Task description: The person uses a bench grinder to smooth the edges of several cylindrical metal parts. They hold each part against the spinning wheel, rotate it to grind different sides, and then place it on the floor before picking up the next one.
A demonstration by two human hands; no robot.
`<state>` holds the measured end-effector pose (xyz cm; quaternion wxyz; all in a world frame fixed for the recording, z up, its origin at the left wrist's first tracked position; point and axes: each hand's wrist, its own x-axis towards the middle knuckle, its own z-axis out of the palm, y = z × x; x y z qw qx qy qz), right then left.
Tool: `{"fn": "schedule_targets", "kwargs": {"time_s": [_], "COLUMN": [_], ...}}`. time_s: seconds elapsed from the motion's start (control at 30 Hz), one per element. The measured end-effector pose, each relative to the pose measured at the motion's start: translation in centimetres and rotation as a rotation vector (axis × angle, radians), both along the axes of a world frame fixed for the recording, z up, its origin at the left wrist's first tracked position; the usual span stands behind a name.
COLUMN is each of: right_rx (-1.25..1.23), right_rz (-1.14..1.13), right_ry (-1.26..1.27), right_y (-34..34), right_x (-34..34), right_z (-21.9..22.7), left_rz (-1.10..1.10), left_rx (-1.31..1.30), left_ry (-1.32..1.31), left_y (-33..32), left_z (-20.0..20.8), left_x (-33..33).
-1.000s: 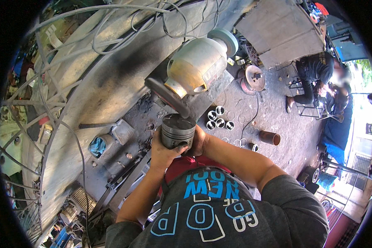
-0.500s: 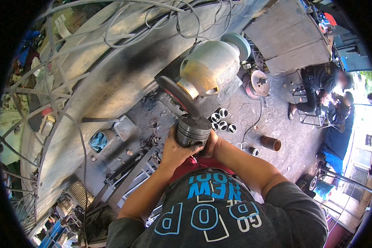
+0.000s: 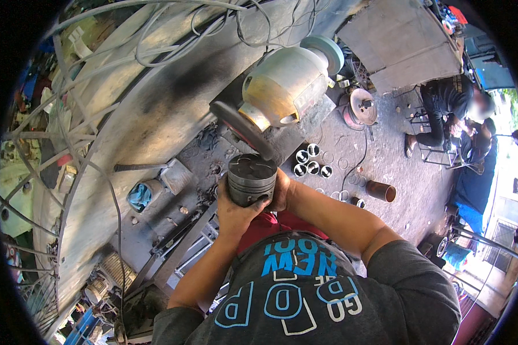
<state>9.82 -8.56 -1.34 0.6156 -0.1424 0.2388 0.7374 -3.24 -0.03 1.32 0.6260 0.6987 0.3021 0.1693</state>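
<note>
A dark metal piston [image 3: 251, 187], with ring grooves around its side and its crown facing up, is held between both my hands. My left hand [image 3: 234, 217] wraps its left and near side, the thumb lying across the front. My right hand [image 3: 281, 191] grips the right side, its fingers partly hidden behind the piston. Just beyond is the dark, blurred wheel [image 3: 239, 125] of a bench grinder [image 3: 288, 83]. The wheel's lower end comes right up to the far right rim of the crown; whether they touch I cannot tell.
Several round metal pieces [image 3: 313, 167] stand on the floor to the right, near a rusty pipe section [image 3: 381, 191]. A long-handled tool [image 3: 141, 167] and a tub with blue cloth [image 3: 139, 197] lie left. Cables [image 3: 119, 230] hang there. Another person [image 3: 443, 112] sits far right.
Both hands have shifted the piston a little left relative to the wheel, exposing more of its crown. The whole view has also moved slightly. My grip stays on the piston.
</note>
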Motion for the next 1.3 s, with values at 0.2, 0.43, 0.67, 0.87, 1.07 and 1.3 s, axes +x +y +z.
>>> {"fn": "schedule_targets", "kwargs": {"time_s": [0.2,0.43,0.67,0.87,1.07,1.3], "right_rx": [0.004,0.041,-0.178,-0.182,-0.250,-0.247], "right_rz": [0.020,-0.038,0.040,0.015,0.040,0.032], "right_ry": [-0.035,-0.005,-0.066,-0.099,-0.154,-0.125], "right_y": [0.2,-1.2,0.0,0.7,-0.2,0.3], "right_x": [-0.1,0.3,0.5,0.4,0.4,0.4], "right_z": [-0.4,-0.5,-0.6,0.0,-1.1,-0.4], "left_rz": [0.021,-0.044,0.000,0.007,0.032,0.045], "left_rx": [0.132,0.179,0.034,0.037,-0.222,-0.168], "left_ry": [-0.052,-0.017,0.118,0.040,0.042,0.089], "left_y": [-0.3,-0.8,-0.2,0.7,0.3,0.7], "left_z": [0.8,1.1,0.5,-0.4,-0.7,-0.1], "left_x": [0.1,0.9,1.1,1.6,2.6,2.6]}}
